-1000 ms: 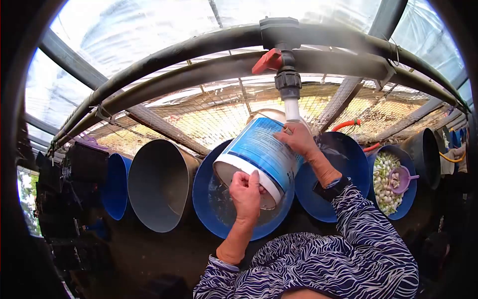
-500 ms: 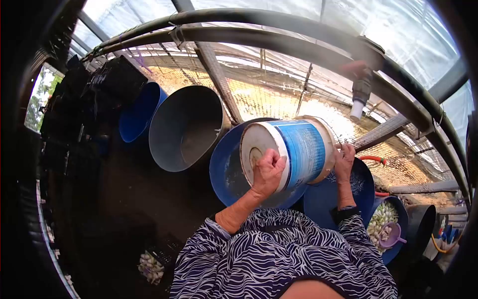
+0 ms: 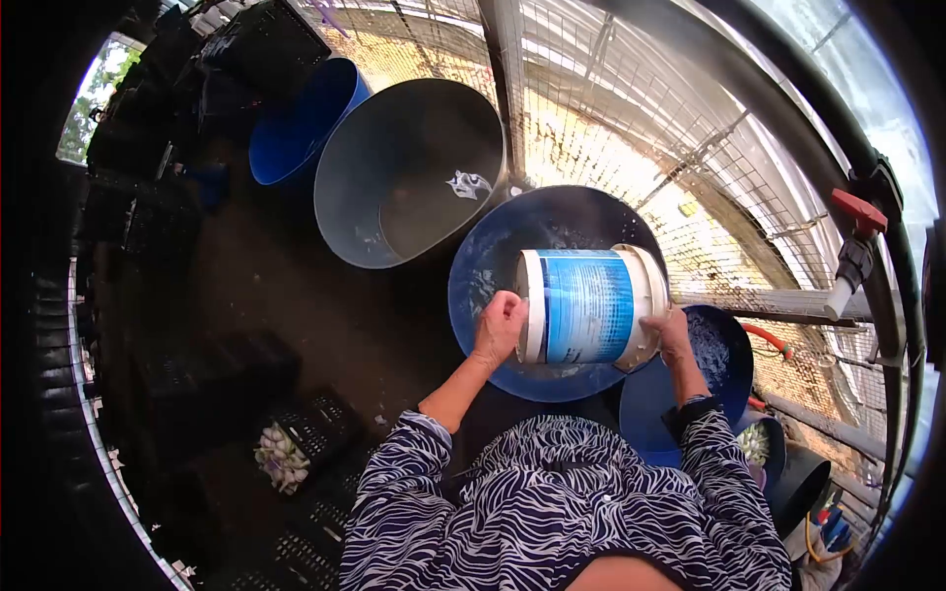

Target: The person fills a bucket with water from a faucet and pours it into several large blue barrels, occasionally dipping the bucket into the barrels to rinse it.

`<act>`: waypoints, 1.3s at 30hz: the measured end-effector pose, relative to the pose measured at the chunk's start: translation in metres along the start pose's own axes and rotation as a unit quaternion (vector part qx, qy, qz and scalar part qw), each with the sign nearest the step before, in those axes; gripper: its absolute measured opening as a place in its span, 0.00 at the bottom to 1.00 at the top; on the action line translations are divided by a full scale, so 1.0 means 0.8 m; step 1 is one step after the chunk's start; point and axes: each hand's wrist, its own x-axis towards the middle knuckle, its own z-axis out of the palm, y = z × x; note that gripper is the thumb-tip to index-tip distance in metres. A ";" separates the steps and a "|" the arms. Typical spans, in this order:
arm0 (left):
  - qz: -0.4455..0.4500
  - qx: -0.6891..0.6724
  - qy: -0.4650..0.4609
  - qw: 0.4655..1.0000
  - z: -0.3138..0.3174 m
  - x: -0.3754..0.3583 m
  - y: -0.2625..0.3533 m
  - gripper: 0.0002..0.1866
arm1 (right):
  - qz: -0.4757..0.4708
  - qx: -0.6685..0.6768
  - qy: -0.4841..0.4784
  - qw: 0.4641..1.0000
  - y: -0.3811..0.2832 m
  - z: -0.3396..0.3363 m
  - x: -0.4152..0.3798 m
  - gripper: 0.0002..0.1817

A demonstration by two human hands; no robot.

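A white bucket (image 3: pixel 591 307) with a blue printed label lies on its side over a large blue tub (image 3: pixel 483 258), its base toward the left. My left hand (image 3: pixel 504 323), fingers curled, is at the base end. At the rim end, my right hand (image 3: pixel 670 335) grips the bucket's edge. Some water shows inside the blue tub. What is inside the bucket is hidden.
A grey tub (image 3: pixel 345 197) and a blue tub (image 3: pixel 281 128) stand at the upper left. Another blue tub (image 3: pixel 641 404) stands at the right. A red-handled tap (image 3: pixel 859 213) hangs from a pipe. Crates and a pile of white-green vegetables (image 3: pixel 282 459) are at the lower left.
The view has turned and tilted down. The bucket is lower over the blue tub and more level. My left hand has shifted from the middle of its base to the base's near edge.
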 end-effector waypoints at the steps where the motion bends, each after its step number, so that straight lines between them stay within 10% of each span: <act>1: -0.016 0.110 0.072 0.991 -0.014 0.015 -0.038 0.15 | 0.001 -0.067 0.026 0.997 0.011 0.015 0.009 0.19; 6: -0.220 0.315 0.159 0.909 -0.060 0.112 -0.178 0.36 | 0.043 -0.310 0.052 0.948 0.123 0.078 0.092 0.22; 22: -0.270 0.341 0.221 0.873 -0.043 0.169 -0.240 0.17 | 0.195 -0.144 0.030 0.970 0.299 0.129 0.210 0.18; 39: -0.257 0.360 0.233 0.866 -0.044 0.170 -0.235 0.18 | -0.052 -0.529 -0.103 0.841 0.274 0.244 0.179 0.17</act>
